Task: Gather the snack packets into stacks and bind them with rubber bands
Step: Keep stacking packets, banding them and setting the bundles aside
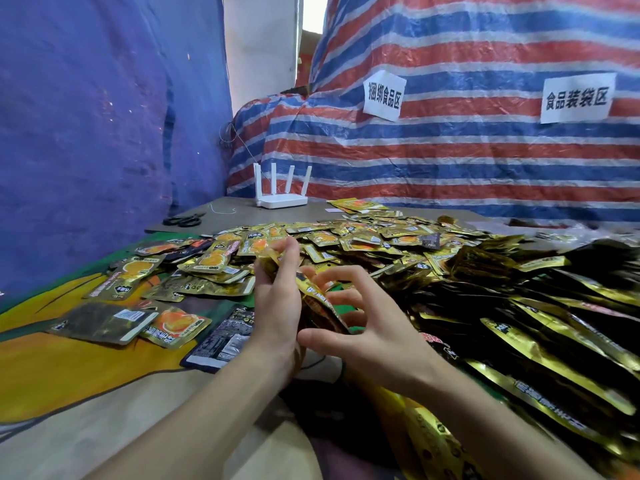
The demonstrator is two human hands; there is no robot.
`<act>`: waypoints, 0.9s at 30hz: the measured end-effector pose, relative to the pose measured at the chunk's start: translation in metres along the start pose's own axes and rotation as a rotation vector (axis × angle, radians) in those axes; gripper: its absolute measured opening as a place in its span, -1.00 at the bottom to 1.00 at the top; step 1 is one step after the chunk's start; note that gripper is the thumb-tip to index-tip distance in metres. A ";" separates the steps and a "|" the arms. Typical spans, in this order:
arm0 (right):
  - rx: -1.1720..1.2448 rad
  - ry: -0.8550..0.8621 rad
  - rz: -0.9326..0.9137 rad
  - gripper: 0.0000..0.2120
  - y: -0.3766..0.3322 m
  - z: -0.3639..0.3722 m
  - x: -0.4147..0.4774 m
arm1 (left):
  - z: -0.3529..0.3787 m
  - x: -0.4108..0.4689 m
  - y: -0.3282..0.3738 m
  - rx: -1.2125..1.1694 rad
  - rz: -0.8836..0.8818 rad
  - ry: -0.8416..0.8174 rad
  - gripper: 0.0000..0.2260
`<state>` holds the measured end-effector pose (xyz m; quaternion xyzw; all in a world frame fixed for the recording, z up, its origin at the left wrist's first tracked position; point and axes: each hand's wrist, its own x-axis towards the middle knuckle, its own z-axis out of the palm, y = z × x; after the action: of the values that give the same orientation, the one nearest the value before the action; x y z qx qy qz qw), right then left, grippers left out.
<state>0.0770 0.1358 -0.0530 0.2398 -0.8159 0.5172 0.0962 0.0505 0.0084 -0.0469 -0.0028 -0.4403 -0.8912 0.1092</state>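
Observation:
My left hand (pixel 277 299) grips an upright stack of gold and black snack packets (pixel 317 303) at the middle of the table. Just right of the stack, my right hand (pixel 360 323) has its fingers spread and curved, fingertips at the packets' edge; whether a rubber band lies around them I cannot tell. Behind and to the right spreads a big loose heap of gold packets (pixel 381 237). Several single packets (pixel 166 323) lie flat on the left of the table.
A black pair of scissors (pixel 183 220) and a white router (pixel 282 199) sit at the table's far left. A striped tarp (pixel 450 150) with two paper signs closes the back. A blue sheet (pixel 86 133) hangs left. Dark gold-edged packets (pixel 536 323) pile on the right.

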 end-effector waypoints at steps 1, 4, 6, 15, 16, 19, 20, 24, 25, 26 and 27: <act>-0.039 -0.017 -0.014 -0.40 -0.001 -0.001 0.000 | -0.001 0.001 0.000 0.032 -0.008 -0.005 -0.81; -0.094 0.011 -0.007 -0.42 -0.005 -0.009 0.001 | 0.002 0.001 -0.003 0.048 -0.018 -0.070 -0.83; -0.118 0.072 0.033 -0.47 -0.008 -0.015 0.002 | 0.006 0.000 -0.005 0.051 -0.018 -0.119 -0.76; -0.293 0.208 0.117 -0.66 -0.024 -0.052 0.006 | -0.002 -0.008 -0.013 0.470 0.147 -0.307 -0.23; -0.337 0.220 0.125 -0.65 -0.026 -0.056 0.008 | -0.003 -0.009 -0.014 0.538 0.179 -0.326 -0.21; -0.635 0.256 0.118 -0.62 -0.032 -0.070 0.021 | -0.005 -0.012 -0.018 0.693 0.279 -0.370 -0.35; -0.785 0.274 0.115 -0.62 -0.033 -0.074 0.028 | -0.006 -0.012 -0.018 0.704 0.295 -0.379 -0.42; -1.230 0.281 0.140 -0.61 -0.027 -0.079 0.057 | -0.007 -0.012 -0.019 0.802 0.373 -0.372 -0.69; -1.258 0.260 0.180 -0.62 -0.025 -0.080 0.063 | -0.008 -0.012 -0.019 0.823 0.393 -0.368 -0.73; -1.267 0.237 0.229 -0.63 -0.022 -0.080 0.068 | -0.009 -0.011 -0.019 0.835 0.405 -0.368 -0.76; -1.272 0.212 0.278 -0.61 -0.019 -0.080 0.073 | -0.010 -0.011 -0.019 0.846 0.411 -0.372 -0.79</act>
<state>0.0159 0.1788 0.0272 -0.0236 -0.9719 -0.0374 0.2313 0.0584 0.0137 -0.0690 -0.2038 -0.7652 -0.5792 0.1936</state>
